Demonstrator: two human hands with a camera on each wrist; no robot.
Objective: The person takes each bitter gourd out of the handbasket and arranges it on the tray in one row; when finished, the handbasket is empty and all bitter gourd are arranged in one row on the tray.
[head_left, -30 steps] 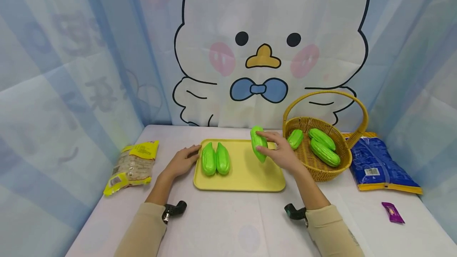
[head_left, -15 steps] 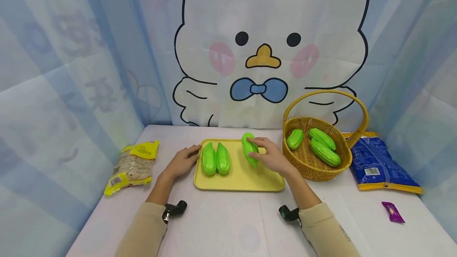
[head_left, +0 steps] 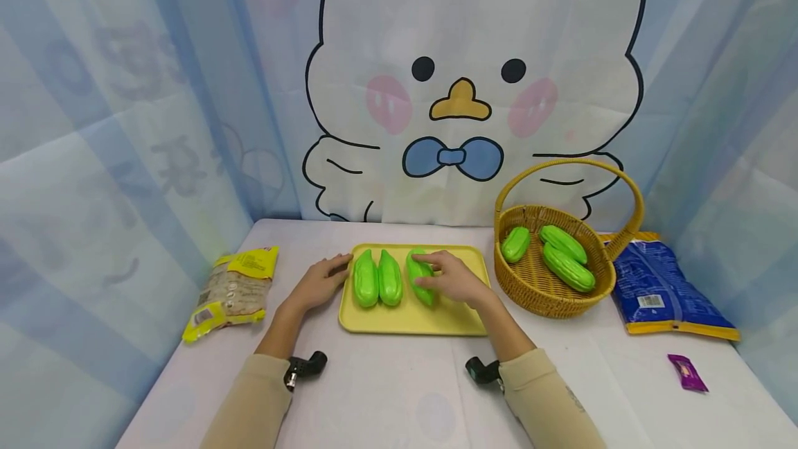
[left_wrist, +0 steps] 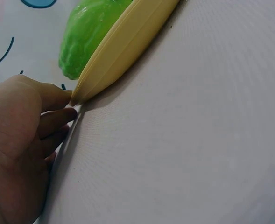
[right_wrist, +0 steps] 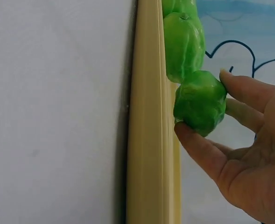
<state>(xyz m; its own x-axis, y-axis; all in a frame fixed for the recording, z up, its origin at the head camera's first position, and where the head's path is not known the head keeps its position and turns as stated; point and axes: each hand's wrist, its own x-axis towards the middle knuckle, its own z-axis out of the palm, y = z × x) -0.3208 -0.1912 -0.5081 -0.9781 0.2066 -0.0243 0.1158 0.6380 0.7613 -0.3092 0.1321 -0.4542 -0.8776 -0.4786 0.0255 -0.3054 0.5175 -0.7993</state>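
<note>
In the head view a yellow tray [head_left: 399, 322] holds two glossy green toy bitter melons [head_left: 377, 279] side by side toward its left. My right hand [head_left: 456, 280] pinches a third toy bitter melon [right_wrist: 200, 105] between thumb and fingers, just right of that pair and low over the tray. Its bumpy end faces the right wrist camera and overlaps the melon behind it there. My left hand [head_left: 316, 283] stays at the tray's left edge; the left wrist view shows its thumb and fingertips [left_wrist: 68, 114] at the tray's corner, the rim between them.
A wicker basket [head_left: 530, 296] with a tall handle stands right of the tray, several more toy bitter melons [head_left: 566, 267] inside. Behind it lies a blue packet [head_left: 667, 296], with a small purple wrapped sweet [head_left: 687, 373] nearer. A yellow-and-clear bag [head_left: 232, 291] lies at left.
My right hand has carried the toy bitter melon leftward and down, from beside the basket to beside the pair on the tray. My left hand has stayed at the tray's edge.
</note>
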